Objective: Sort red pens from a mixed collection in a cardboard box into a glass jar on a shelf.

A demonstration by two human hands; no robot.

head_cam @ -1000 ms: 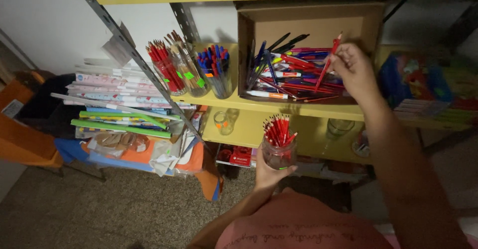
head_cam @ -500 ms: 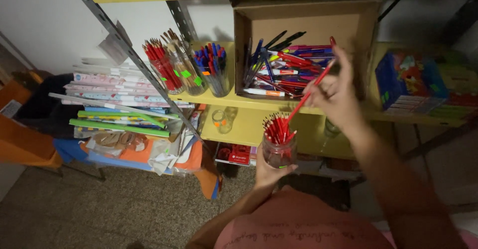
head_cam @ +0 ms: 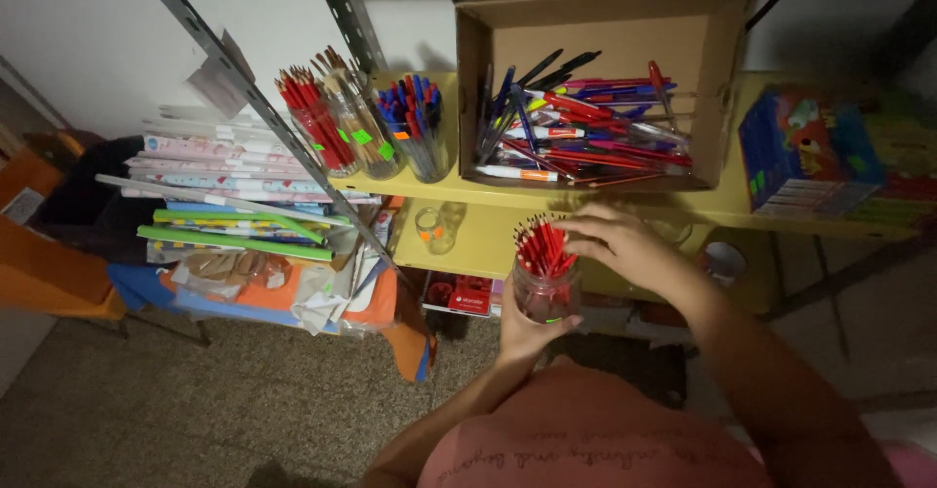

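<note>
Left hand (head_cam: 527, 327) grips jar (head_cam: 544, 293); right hand (head_cam: 615, 244) seemingly touching pencils (head_cam: 543, 249)

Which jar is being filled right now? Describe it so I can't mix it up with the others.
Start at the yellow shelf carrying the open cardboard box of pens. Just below its front edge, the left hand holds a clear glass jar packed with red pencils, right hand at its mouth. Unlike the jars standing on the shelf, it is held in the air.

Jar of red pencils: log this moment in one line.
left hand: holds jar | right hand: at pencils | box: on shelf
</note>
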